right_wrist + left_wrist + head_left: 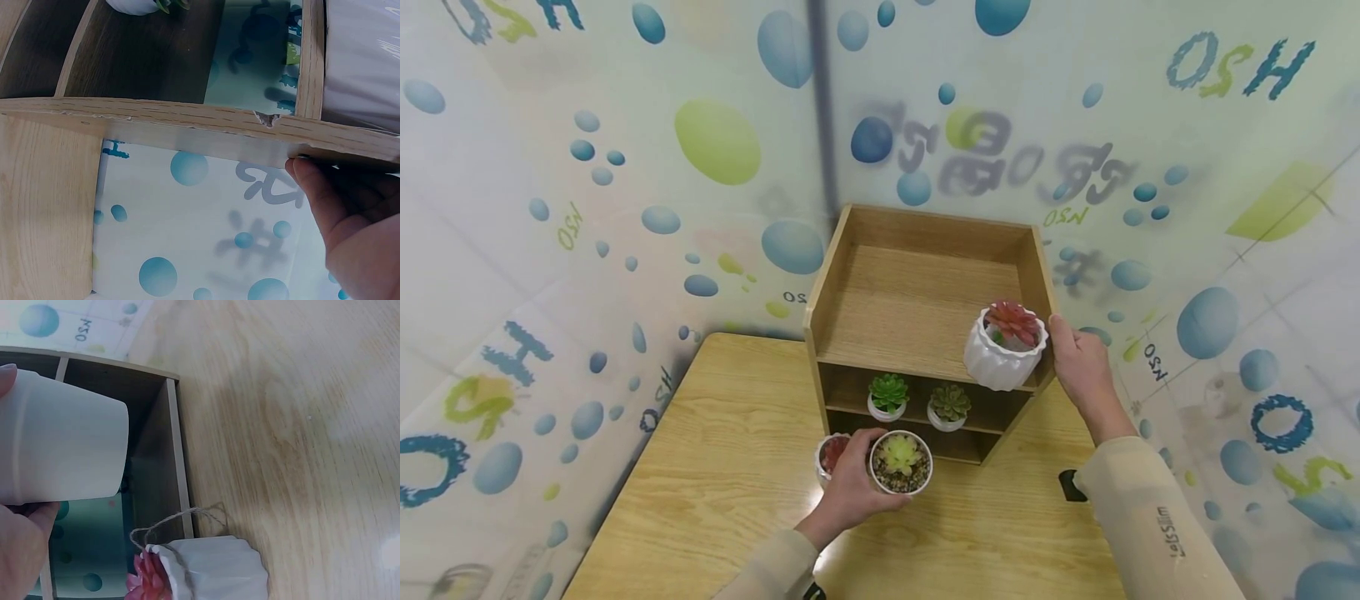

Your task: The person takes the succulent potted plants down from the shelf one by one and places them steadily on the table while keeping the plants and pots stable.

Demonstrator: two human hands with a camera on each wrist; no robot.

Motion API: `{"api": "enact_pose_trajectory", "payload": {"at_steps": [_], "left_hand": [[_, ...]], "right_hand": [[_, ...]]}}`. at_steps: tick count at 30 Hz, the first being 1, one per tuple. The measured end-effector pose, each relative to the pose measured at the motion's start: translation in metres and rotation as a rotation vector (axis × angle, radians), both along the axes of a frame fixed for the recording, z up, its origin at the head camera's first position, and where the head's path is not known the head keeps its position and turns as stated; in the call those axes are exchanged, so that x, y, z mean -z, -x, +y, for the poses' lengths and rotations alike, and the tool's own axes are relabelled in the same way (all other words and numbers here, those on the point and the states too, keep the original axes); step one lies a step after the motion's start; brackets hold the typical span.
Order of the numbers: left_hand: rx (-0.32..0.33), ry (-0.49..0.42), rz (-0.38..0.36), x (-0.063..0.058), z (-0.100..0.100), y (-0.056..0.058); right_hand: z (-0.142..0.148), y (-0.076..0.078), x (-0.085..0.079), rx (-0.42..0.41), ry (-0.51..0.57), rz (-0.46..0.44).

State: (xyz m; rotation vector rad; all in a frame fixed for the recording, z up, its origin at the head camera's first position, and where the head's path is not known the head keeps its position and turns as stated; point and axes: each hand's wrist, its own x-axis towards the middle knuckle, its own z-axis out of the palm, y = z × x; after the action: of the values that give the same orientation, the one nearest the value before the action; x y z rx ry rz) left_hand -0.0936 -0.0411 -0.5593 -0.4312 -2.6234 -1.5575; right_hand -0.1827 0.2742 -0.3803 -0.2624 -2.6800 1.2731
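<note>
My left hand (853,483) grips a round white pot (875,472) with a light green succulent (900,454) in pebbles, in front of the wooden shelf (917,346). In the left wrist view the smooth white pot (69,437) lies between thumb and fingers. Close beside that hand stands a ribbed white pot (225,569) with a red succulent (833,452) and twine, partly hidden in the head view. My right hand (1082,367) touches the outer face of the shelf's right side panel (187,119), with the fingertips (300,164) against it.
A larger ribbed white pot (1000,360) with a red succulent (1012,322) stands on the shelf's top right front. Two small potted succulents, one bright green (888,392) and one darker (950,402), sit on the tier below. Patterned curtains (715,142) surround the wooden table (722,442).
</note>
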Motion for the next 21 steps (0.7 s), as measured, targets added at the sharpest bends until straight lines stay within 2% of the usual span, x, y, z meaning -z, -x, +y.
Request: {"api": "enact_pose_trajectory", "payload": {"at_steps": [8, 21], "left_hand": [[-0.007, 0.004, -0.009, 0.009, 0.004, 0.000], [-0.049, 0.003, -0.027, 0.031, 0.006, 0.001]], "right_hand": [[0.001, 0.000, 0.000, -0.003, 0.010, -0.013], [0.000, -0.001, 0.001, -0.009, 0.015, -0.008]]}}
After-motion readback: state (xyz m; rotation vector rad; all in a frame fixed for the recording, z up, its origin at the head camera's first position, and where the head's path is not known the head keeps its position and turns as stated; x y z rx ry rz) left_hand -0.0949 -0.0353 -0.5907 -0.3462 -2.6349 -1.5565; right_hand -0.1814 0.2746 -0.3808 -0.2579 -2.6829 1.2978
